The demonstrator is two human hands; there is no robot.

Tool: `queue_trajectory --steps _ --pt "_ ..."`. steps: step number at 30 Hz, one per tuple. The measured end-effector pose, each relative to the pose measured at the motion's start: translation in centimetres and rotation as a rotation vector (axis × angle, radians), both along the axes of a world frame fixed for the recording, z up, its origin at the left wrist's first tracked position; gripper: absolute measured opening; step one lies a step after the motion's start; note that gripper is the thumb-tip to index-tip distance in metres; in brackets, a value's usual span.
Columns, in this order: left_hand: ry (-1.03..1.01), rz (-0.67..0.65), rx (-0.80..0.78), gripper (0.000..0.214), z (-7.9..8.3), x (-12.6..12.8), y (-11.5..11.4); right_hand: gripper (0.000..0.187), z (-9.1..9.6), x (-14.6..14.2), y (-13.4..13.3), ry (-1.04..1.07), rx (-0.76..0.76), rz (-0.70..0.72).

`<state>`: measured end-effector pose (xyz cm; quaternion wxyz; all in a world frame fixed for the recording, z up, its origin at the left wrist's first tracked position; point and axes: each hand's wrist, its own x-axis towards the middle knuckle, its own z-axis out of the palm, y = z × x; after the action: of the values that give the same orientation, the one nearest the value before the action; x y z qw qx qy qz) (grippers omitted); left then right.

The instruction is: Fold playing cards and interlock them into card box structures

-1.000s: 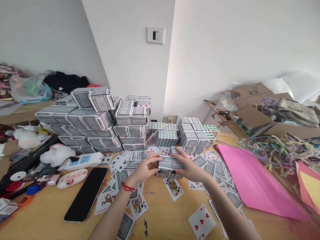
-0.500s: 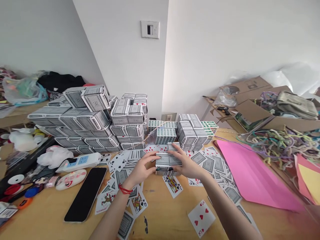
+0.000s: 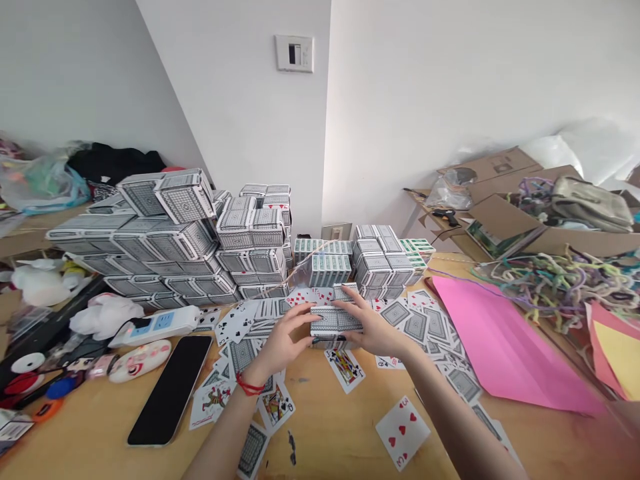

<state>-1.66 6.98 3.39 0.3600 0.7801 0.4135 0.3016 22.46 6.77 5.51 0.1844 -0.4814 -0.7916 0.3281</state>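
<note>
Between my two hands, low over the table, is a block of folded playing cards with grey patterned backs. Curled around its left end is my left hand, thumb low and fingers on the upper edge. My right hand grips the right end, its fingers spread across the top. Part of the block is hidden behind the fingers. A jack of clubs lies face up just in front of it, and a three of hearts lies nearer to me. Loose cards are scattered beyond my right hand.
Large stacks of folded-card blocks rise at the back left, with a smaller stack at the back right. Small green-and-white boxes stand between. A phone, a power strip and pink paper lie on the table.
The view has shifted slightly. Both hands keep their hold on the block in nearly the same place, and the cards around it lie as before.
</note>
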Motion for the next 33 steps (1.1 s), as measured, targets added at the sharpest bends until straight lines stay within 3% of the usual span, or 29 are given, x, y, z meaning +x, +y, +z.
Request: queue_trajectory --steps 7,16,23,33 --pt "0.062 0.003 0.067 0.048 -0.9 0.3 -1.3 0.06 -0.2 0.0 -0.1 -0.007 -0.011 0.002" --pt "0.046 0.309 0.377 0.031 -2.6 1.5 -3.0 0.061 -0.1 0.0 -0.3 0.0 -0.006 -0.004" --pt "0.044 0.294 0.448 0.028 -3.2 1.8 -2.9 0.062 0.2 0.0 -0.5 0.003 -0.003 -0.01" --pt "-0.07 0.251 0.412 0.019 -3.4 1.8 -2.9 0.061 0.1 -0.1 -1.3 -0.007 0.015 -0.049"
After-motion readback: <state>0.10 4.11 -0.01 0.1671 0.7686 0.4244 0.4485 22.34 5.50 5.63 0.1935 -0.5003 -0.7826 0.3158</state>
